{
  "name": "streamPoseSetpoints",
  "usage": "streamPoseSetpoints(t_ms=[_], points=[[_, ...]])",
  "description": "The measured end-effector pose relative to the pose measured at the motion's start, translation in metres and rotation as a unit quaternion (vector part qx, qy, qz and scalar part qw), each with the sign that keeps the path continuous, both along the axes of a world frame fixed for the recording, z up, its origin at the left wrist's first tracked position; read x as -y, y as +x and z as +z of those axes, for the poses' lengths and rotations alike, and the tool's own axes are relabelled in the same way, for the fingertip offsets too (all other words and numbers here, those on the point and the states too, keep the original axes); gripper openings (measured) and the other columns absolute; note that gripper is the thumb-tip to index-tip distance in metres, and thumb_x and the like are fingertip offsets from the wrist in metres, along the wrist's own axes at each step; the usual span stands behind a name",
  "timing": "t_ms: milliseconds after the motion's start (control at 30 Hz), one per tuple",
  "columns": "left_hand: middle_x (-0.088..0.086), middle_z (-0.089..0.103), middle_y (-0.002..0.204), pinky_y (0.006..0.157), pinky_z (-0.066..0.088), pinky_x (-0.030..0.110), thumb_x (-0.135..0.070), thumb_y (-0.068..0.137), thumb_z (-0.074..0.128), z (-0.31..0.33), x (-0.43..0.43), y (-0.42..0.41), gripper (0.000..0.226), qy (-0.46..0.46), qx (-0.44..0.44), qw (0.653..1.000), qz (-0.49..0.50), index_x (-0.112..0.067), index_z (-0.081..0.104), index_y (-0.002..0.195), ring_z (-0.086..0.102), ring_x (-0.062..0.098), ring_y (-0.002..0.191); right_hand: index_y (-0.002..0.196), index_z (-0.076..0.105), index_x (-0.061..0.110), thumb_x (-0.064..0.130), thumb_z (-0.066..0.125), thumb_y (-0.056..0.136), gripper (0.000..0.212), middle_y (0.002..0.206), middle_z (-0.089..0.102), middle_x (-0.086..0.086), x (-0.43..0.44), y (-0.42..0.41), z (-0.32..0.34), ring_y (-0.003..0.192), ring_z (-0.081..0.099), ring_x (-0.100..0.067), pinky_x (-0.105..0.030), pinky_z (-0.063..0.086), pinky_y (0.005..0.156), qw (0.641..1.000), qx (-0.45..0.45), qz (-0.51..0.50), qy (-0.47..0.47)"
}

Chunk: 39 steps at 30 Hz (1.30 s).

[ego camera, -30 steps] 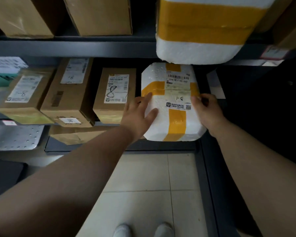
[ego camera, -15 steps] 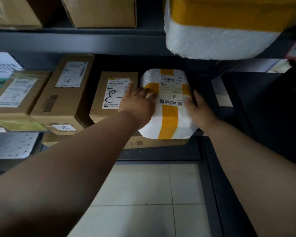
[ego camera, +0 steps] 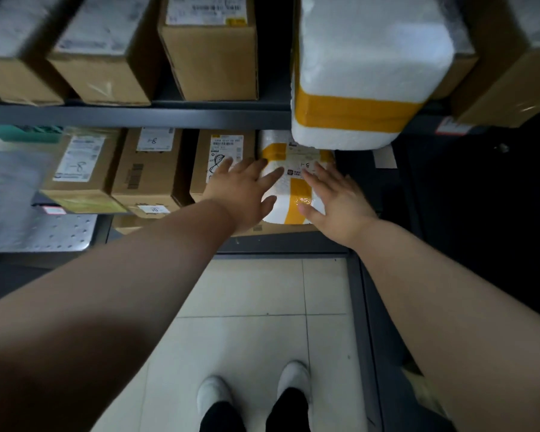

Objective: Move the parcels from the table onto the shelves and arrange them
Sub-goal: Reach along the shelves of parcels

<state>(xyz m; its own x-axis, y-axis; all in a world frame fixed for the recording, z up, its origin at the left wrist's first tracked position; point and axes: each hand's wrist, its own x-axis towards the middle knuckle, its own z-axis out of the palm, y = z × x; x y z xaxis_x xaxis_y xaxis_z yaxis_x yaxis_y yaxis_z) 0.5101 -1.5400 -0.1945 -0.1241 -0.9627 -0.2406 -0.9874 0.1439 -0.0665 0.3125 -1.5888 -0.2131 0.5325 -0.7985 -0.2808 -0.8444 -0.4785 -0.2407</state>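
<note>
A white foam parcel (ego camera: 289, 194) with yellow tape and a label marked "8" lies on the lower shelf, resting on a flat brown box (ego camera: 278, 228). My left hand (ego camera: 245, 191) lies flat on its left side with fingers spread. My right hand (ego camera: 337, 198) lies flat on its right side, fingers also spread. Neither hand is curled around it. To the left stands a cardboard box (ego camera: 223, 160) with a big "8" on its label. The parcel's far end is hidden by a bigger foam parcel (ego camera: 365, 79) on the shelf above.
More cardboard boxes (ego camera: 147, 169) fill the lower shelf to the left, and others (ego camera: 212, 48) stand on the upper shelf. The dark shelf rail (ego camera: 131, 116) runs across. A dark upright (ego camera: 360, 300) stands at the right. Tiled floor (ego camera: 256, 332) and my shoes are below.
The white parcel has slid deeper into the lower shelf. Both hands moved from gripping its sides to resting flat on top, and the view tilted down.
</note>
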Motion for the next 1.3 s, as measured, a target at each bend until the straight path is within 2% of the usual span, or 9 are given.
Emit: streamPoseSetpoints(t_ms=[133,267,367,567,733,833,967,1100,1300], points=[[0.002,0.014,0.161,0.119,0.012,0.047,-0.051,0.1,0.024,0.022,-0.02,0.004,0.06,0.005,0.002,0.999,-0.034,-0.032,0.004,0.153,0.011,0.024,0.148,0.154,0.007,0.031,0.054,0.034,0.098,0.066,0.163,0.0,0.003,-0.035,0.004,0.024,0.149,-0.007,-0.017,-0.037,-0.007,0.118,0.999,0.016,-0.032,-0.007],[0.0,0.014,0.161,0.12,0.011,0.044,-0.052,0.1,0.023,0.051,-0.044,0.012,0.06,0.015,-0.019,0.998,-0.064,-0.032,0.005,0.154,0.01,0.021,0.148,0.154,0.009,0.03,0.051,0.034,0.099,0.063,0.163,0.0,0.004,-0.082,0.008,0.05,0.149,-0.008,-0.015,-0.034,-0.008,0.117,0.995,0.03,-0.094,0.034],[0.001,0.016,0.161,0.12,0.011,0.043,-0.05,0.1,0.024,0.078,-0.068,0.017,0.059,0.014,-0.035,0.992,-0.124,-0.031,0.009,0.154,0.012,0.022,0.148,0.154,0.014,0.029,0.047,0.037,0.1,0.061,0.162,0.007,0.004,-0.119,0.007,0.077,0.149,-0.004,-0.014,-0.034,-0.005,0.119,0.99,0.04,-0.133,0.036],[0.003,0.029,0.156,0.116,0.017,0.044,-0.046,0.099,0.031,0.138,-0.127,0.009,0.056,-0.016,-0.082,0.963,-0.257,-0.029,0.024,0.152,0.023,0.024,0.144,0.152,0.025,0.025,0.042,0.04,0.1,0.056,0.16,0.021,0.003,-0.21,-0.009,0.155,0.148,0.007,-0.014,-0.033,0.001,0.12,0.975,0.059,-0.211,-0.019],[0.002,0.036,0.153,0.114,0.023,0.041,-0.048,0.095,0.031,0.173,-0.166,-0.03,0.059,-0.022,-0.102,0.925,-0.366,-0.029,0.028,0.151,0.031,0.022,0.141,0.15,0.029,0.024,0.043,0.041,0.1,0.056,0.158,0.025,0.002,-0.298,-0.035,0.202,0.148,0.01,-0.014,-0.031,0.003,0.119,0.94,0.069,-0.33,-0.052],[0.005,0.045,0.147,0.11,0.031,0.044,-0.042,0.095,0.047,0.19,-0.185,-0.075,0.056,-0.034,-0.115,0.882,-0.456,-0.025,0.038,0.147,0.04,0.026,0.136,0.15,0.03,0.024,0.044,0.043,0.099,0.056,0.157,0.027,0.001,-0.352,-0.053,0.216,0.148,0.012,-0.015,-0.032,0.004,0.119,0.911,0.057,-0.403,-0.062],[0.009,0.057,0.135,0.103,0.04,0.048,-0.035,0.088,0.063,0.213,-0.227,-0.149,0.053,-0.066,-0.145,0.802,-0.576,-0.02,0.053,0.137,0.053,0.029,0.126,0.15,0.031,0.023,0.044,0.043,0.099,0.056,0.157,0.028,0.002,-0.43,-0.086,0.229,0.147,0.014,-0.015,-0.033,0.007,0.12,0.858,0.036,-0.507,-0.075],[0.003,0.045,0.147,0.111,0.03,0.044,-0.039,0.095,0.051,0.234,-0.292,-0.22,0.052,-0.058,-0.129,0.73,-0.668,-0.024,0.044,0.144,0.041,0.023,0.136,0.149,0.032,0.022,0.043,0.044,0.099,0.056,0.156,0.031,-0.001,-0.523,-0.122,0.238,0.146,0.018,-0.018,-0.034,0.013,0.12,0.789,0.004,-0.608,-0.084],[-0.002,0.038,0.151,0.113,0.026,0.039,-0.041,0.099,0.041,0.243,-0.423,-0.304,0.051,-0.032,-0.112,0.607,-0.786,-0.028,0.034,0.148,0.033,0.018,0.139,0.148,0.033,0.025,0.044,0.046,0.097,0.056,0.154,0.033,0.002,-0.676,-0.144,0.248,0.145,0.021,-0.016,-0.032,0.017,0.117,0.666,-0.014,-0.741,-0.09]])
